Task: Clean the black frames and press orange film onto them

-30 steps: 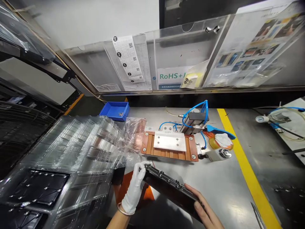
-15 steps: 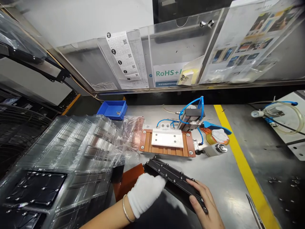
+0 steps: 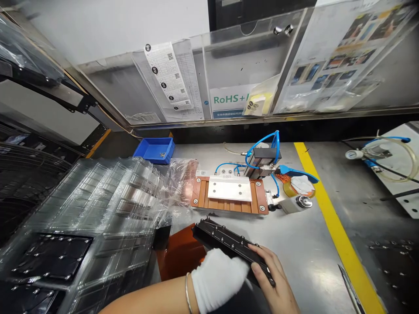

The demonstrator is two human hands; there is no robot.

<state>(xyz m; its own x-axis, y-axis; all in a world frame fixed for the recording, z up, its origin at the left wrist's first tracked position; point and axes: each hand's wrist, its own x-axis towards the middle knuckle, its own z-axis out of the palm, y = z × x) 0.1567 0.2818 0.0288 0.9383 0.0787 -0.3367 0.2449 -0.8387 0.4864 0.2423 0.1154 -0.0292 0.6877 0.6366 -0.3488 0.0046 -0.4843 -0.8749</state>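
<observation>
A long black cover [image 3: 229,239] with round metal studs along its top is held up on a slant over the bench. My right hand [image 3: 270,274], bare, grips its near right end, with the thumb on the near side and fingers over the top. My left hand [image 3: 222,277], in a white glove, is closed like a fist against the cover's near face. Its fingertips are hidden, and what it holds cannot be made out. A small bright orange spot shows beside the glove. Under the cover's left end lies a reddish-brown sheet [image 3: 178,250].
Behind the cover stands a brown fixture [image 3: 229,207] with a white plate and blue air hoses. Stacked clear trays [image 3: 108,209] fill the left, some holding black covers [image 3: 52,257]. Further back are a blue bin [image 3: 153,150] and, right, a tape roll [image 3: 291,189]. Tweezers [image 3: 350,288] lie right.
My gloved left hand has slid to the right along the cover's near face. The cover and my right hand have shifted slightly left.
</observation>
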